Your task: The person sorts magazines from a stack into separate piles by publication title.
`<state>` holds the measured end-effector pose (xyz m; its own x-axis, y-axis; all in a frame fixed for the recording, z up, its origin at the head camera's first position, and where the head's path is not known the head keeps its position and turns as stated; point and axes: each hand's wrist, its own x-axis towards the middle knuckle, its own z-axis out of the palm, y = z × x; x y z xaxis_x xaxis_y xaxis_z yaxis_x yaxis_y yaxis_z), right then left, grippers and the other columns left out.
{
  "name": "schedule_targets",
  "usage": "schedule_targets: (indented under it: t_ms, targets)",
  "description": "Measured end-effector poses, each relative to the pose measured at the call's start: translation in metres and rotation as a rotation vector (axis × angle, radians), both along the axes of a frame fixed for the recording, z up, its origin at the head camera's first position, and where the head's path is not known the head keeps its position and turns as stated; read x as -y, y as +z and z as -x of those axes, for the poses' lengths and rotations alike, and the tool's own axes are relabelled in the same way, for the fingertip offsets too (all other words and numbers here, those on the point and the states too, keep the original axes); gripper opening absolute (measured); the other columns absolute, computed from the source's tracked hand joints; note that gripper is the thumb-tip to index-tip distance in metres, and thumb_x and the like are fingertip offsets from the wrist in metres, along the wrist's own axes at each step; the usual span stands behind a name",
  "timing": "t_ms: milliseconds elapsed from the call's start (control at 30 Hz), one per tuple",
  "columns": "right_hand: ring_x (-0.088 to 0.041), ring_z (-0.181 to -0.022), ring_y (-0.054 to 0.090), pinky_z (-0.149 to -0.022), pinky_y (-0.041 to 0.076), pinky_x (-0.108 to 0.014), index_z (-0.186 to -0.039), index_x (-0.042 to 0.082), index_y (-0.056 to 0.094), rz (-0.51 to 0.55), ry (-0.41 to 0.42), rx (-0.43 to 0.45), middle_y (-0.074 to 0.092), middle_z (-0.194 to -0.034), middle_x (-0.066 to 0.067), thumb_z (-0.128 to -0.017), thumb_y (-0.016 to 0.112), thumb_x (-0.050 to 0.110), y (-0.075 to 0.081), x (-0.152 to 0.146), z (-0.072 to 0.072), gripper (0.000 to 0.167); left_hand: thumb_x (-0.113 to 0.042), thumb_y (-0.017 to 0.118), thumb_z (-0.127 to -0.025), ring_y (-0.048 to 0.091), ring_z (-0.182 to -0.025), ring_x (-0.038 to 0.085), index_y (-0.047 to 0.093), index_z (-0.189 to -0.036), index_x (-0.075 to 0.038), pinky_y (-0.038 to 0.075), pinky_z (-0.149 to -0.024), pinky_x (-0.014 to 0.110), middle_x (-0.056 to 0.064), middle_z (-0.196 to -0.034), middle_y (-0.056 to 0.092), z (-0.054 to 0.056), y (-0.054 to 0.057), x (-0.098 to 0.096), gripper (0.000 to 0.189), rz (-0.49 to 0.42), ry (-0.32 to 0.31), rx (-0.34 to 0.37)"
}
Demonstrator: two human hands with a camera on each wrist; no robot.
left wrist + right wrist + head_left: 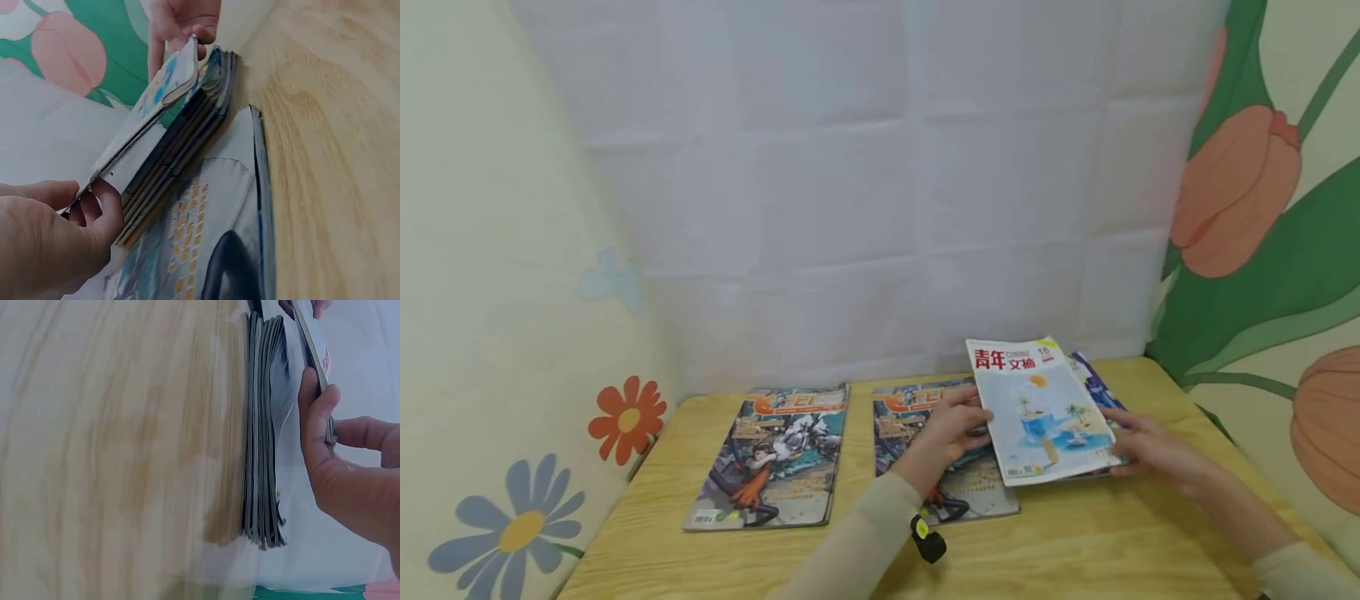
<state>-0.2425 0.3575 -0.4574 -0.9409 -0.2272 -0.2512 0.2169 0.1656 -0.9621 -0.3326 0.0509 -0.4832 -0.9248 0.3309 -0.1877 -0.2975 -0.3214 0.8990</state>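
A white magazine (1045, 417) with red lettering and a blue beach picture is held in the air at the right of the head view. My left hand (951, 433) pinches its left edge between thumb and fingers, and my right hand (1157, 450) grips the opposite edge. Under it lies a stack of magazines (181, 134), mostly hidden in the head view; the right wrist view shows its layered edges (265, 431). Just below my left forearm is the middle comic magazine (977, 492), partly covered by that hand and the white magazine.
Another comic magazine (775, 458) with an orange title lies at the left of the wooden table (1037, 558). A white cloth (850, 208) hangs behind, and flower-patterned walls (1262, 333) stand on both sides.
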Motion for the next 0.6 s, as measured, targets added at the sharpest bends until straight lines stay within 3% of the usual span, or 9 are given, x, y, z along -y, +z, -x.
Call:
schedule_targets:
  t_ms: [233,400,600]
  targets:
    - [-0.021,-0.09,0.064,-0.073,0.058,-0.033,-0.155,-0.015,0.012,-0.069,-0.063,-0.008,0.063,-0.114,-0.017,-0.093,0.048,-0.002,0.002,-0.014,0.005,0.073,0.014,0.067,-0.086,0.068,-0.098,0.026,0.058,-0.141,-0.002,0.056,-0.086,0.049,0.012,-0.124,0.068,0.01,-0.008,-0.023,0.058,0.01,-0.03,0.039]
    - [-0.02,-0.087,0.064,-0.068,0.057,-0.031,-0.153,-0.018,0.013,-0.096,-0.066,-0.018,0.066,-0.109,-0.015,-0.093,0.045,-0.003,0.002,-0.024,0.008,0.07,0.011,0.069,-0.088,0.069,-0.097,0.026,0.056,-0.142,-0.001,0.059,-0.083,0.045,0.011,-0.119,0.069,0.01,-0.009,-0.034,0.057,0.083,-0.056,0.007]
    - [-0.02,-0.086,0.065,-0.068,0.057,-0.032,-0.153,-0.019,0.013,-0.109,-0.053,-0.025,0.067,-0.106,-0.014,-0.093,0.044,-0.003,0.003,-0.034,0.008,0.068,0.012,0.073,-0.084,0.071,-0.086,0.023,0.059,-0.139,0.0,0.061,-0.075,0.04,0.01,-0.108,0.071,0.014,-0.01,-0.052,0.058,0.17,-0.018,-0.011]
